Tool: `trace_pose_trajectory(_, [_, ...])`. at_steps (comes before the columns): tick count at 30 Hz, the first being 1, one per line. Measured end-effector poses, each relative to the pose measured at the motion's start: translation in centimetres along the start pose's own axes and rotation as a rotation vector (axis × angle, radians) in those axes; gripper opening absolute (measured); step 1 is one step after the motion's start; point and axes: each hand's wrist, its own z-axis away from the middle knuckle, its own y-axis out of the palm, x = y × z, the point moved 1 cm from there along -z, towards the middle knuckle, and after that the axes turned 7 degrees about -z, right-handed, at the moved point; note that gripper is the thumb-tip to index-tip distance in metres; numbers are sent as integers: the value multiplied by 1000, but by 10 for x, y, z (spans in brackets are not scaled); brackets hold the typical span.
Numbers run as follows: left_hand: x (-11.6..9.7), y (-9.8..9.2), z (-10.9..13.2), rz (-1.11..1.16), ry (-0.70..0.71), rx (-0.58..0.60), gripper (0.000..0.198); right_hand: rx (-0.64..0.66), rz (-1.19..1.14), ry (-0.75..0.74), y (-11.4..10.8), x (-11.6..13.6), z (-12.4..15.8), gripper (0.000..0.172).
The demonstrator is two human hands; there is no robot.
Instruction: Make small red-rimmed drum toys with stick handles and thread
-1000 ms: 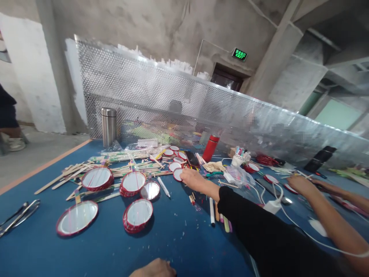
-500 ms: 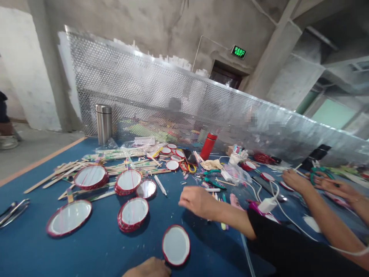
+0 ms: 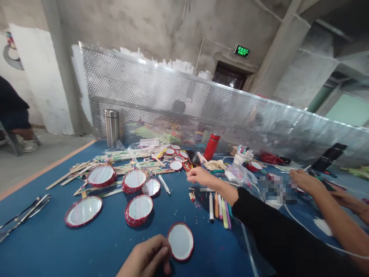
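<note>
My left hand [image 3: 151,254] is low in the view, its thumb and fingers curled together. Its knuckles are at the left edge of a round white jar lid [image 3: 180,241] with a red rim, which lies on the blue table. I cannot see anything between those fingers. My right hand [image 3: 199,176], in a black sleeve, is stretched forward with bent, closed fingers beside the orange handle [image 3: 187,166] of a tool. Whatever it may hold is hidden. Below it lie several coloured pens [image 3: 220,209] and a few short red-tipped sticks [image 3: 192,196].
Several more red-rimmed lids [image 3: 83,211] and wooden sticks [image 3: 69,175] cover the left side. A white pen [image 3: 164,184], a steel flask [image 3: 112,127] and a red flask [image 3: 211,147] stand or lie beyond. At right are another person's hands [image 3: 307,182] and a white cable [image 3: 305,236].
The view has shifted slightly. My left hand has come further into view, beside the lid. My right hand has moved forward, away from me, uncovering the coloured pens.
</note>
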Motion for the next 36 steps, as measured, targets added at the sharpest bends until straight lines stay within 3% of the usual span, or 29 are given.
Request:
trace_pose_trajectory(5, [9, 20, -12, 70, -106, -280, 29, -78, -215, -21, 3, 22, 43, 11])
trace_pose_trajectory(9, [14, 25, -11, 267, -28, -423, 37, -41, -321, -96, 26, 65, 86, 6])
trace_pose_trajectory(12, [7, 20, -4, 371, 8, -423, 41, -9, -324, -200, 47, 96, 116, 6])
trace_pose_trajectory(15, [-1, 15, 0, 431, 46, -318, 45, -90, -213, -313, 62, 111, 136, 10])
trace_pose_trajectory(19, [-2, 12, 3, 446, 83, -336, 38, -190, -268, -261, 76, 111, 147, 12])
trace_pose_trajectory(24, [3, 14, 1, 347, 98, -204, 32, -230, -767, -15, 94, 108, 155, 10])
trace_pose_trajectory(26, [3, 16, 0, 194, 55, -220, 27, -249, -860, 62, 101, 108, 160, 14])
trace_pose_trajectory(30, [1, 22, -1, -91, -30, -378, 15, -194, -784, 109, 97, 103, 167, 14])
trace_pose_trajectory(33, [0, 27, 0, -159, -60, -473, 12, -92, -624, 114, 79, 92, 166, 7])
trace_pose_trajectory(36, [-2, 30, -1, -243, -96, -542, 9, -37, -405, 100, 59, 78, 157, 16])
